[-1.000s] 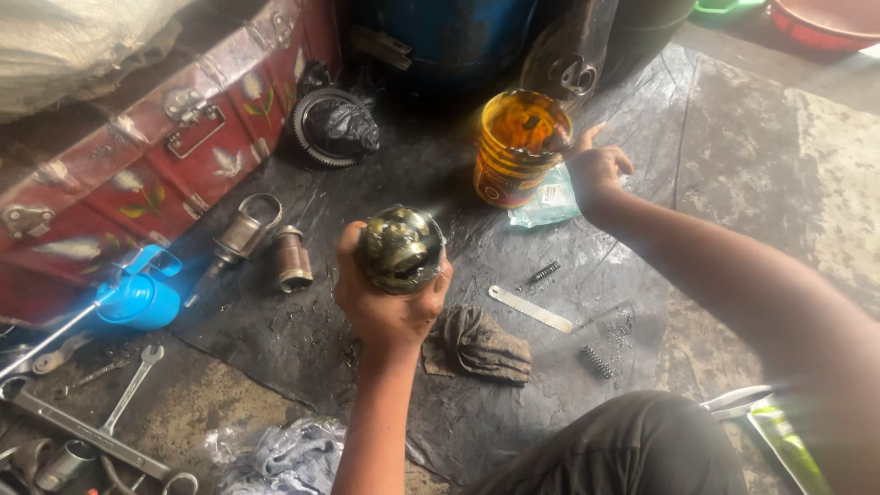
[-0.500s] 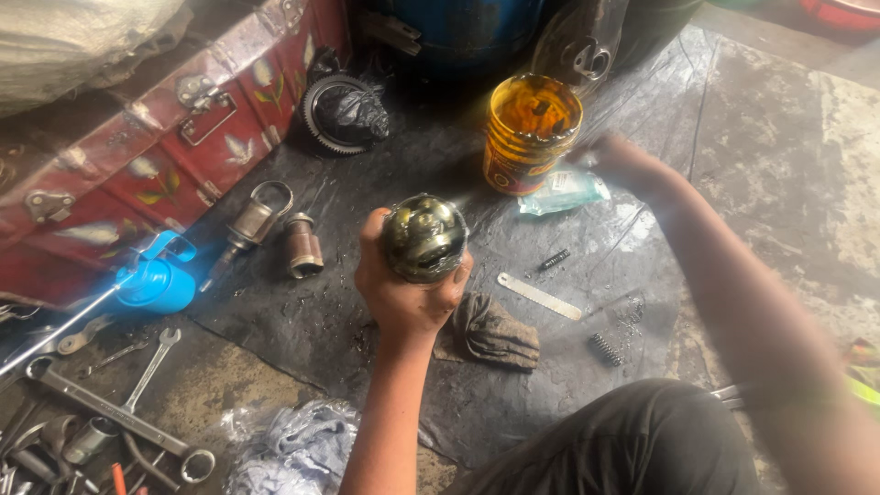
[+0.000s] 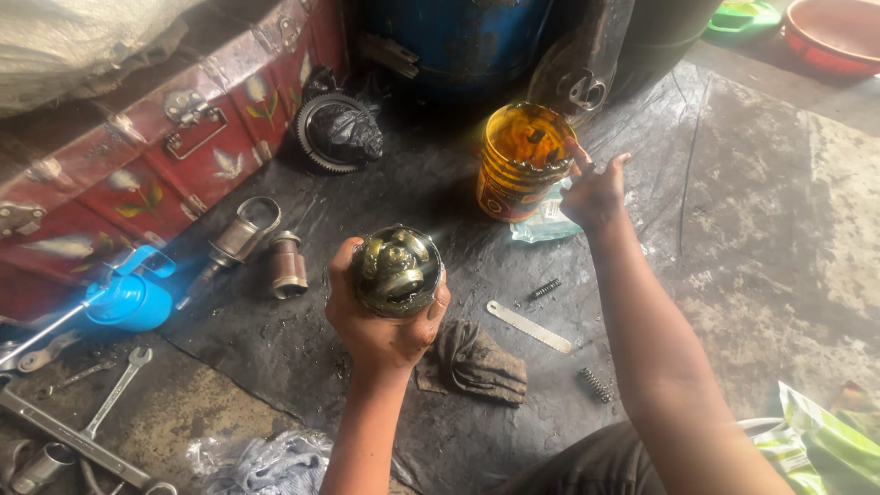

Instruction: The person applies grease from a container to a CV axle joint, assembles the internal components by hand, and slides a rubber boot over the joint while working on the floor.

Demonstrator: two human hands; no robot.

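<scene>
Your left hand (image 3: 376,321) is wrapped from below around a round, greasy metal joint housing (image 3: 397,270), fingers closed on its sides, open face up so the inner race and balls show. It sits over the black floor sheet (image 3: 724,183), just left of the dirty rag (image 3: 477,362). Judge it heavy and stiff for its size, and slick (the grease film covers the whole rim), so a cupped grip under the body with the thumb across the outer shell looks safer than pinching the edge.

Your right hand (image 3: 596,192) is at the far right, fingers loosely curled at the lip of the yellow grease tub (image 3: 521,160); whether they pinch anything I cannot tell. A flat metal strip (image 3: 529,327) and two small springs (image 3: 545,289) lie between the hands, on the sheet.
</scene>
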